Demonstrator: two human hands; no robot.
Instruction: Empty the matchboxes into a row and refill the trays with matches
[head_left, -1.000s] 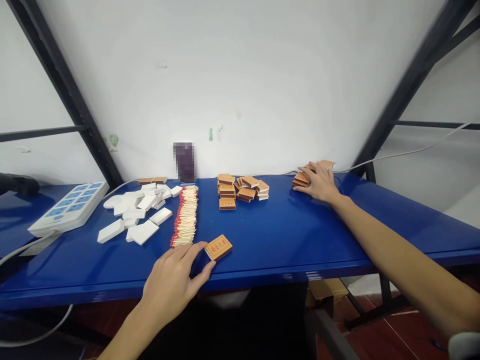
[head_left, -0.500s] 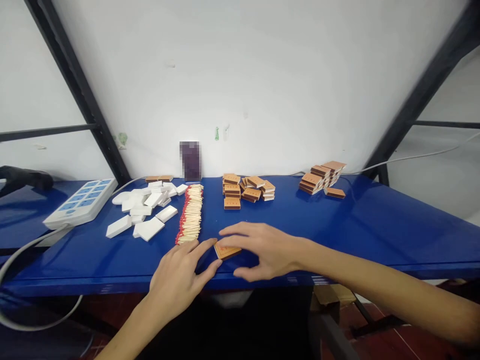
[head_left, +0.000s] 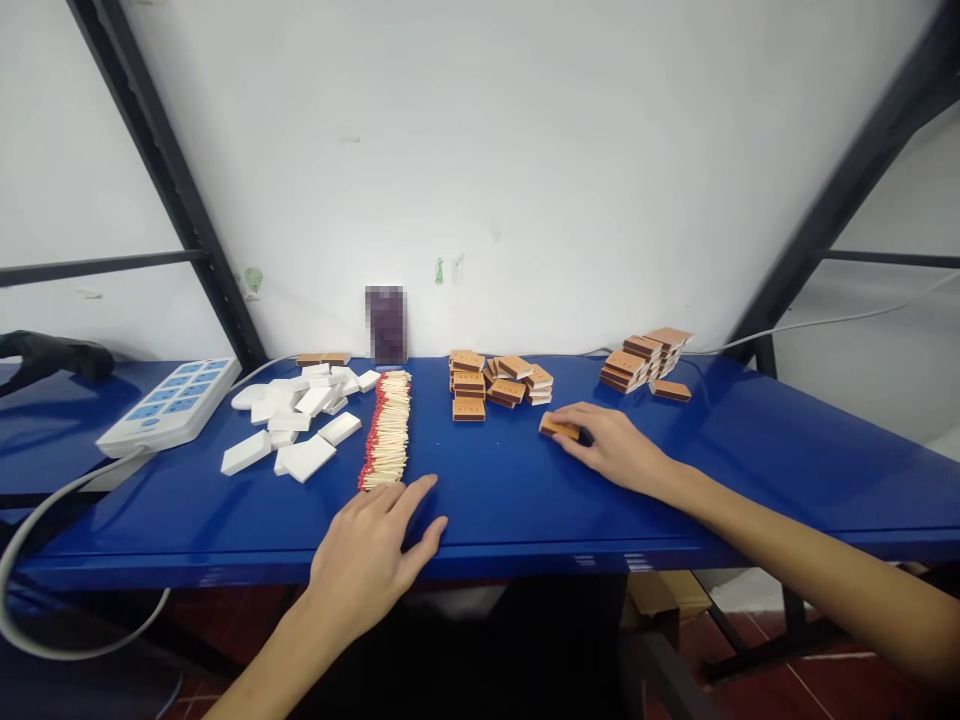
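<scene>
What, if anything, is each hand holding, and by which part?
The right hand holds a matchbox, seemingly by its near and far long sides. The left hand holds nothing.

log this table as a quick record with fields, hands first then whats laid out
left hand: open, at the near end of the matches
right hand: holding an orange matchbox
matches: one row, red heads to the left
left of matches: loose white box pieces, then a power strip
right of matches: grouped matchboxes
far right: stacked matchboxes, a single matchbox beside them
surface: blue table
</scene>
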